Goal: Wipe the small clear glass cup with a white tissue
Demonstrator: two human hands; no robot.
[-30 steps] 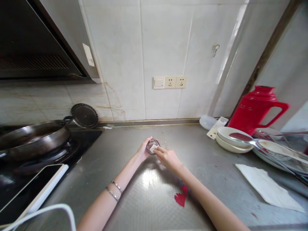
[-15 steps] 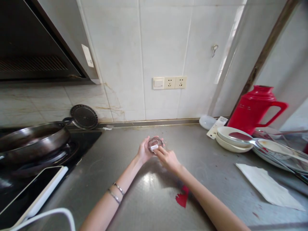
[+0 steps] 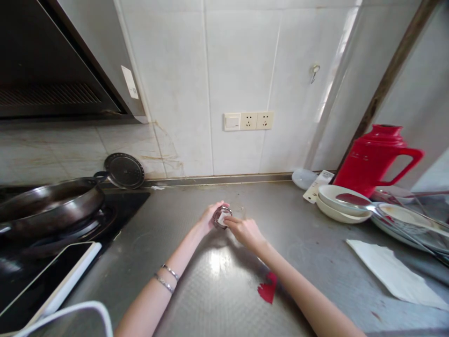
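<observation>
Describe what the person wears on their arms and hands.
Both forearms are bare, with no sleeves in view. The left wrist carries two thin silver-coloured bracelets, worn side by side. The left hand and right hand wear no gloves; any rings are too small to tell.

Mid-counter: left hand cups small glass cup, tilted. Right hand presses white wad into its mouth. Wok at left edge; red thermos by right rear corner.

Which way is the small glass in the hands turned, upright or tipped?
Tipped: the small glass faces its round mouth toward the camera, left hand holding it, right hand pressing something white inside.
</observation>
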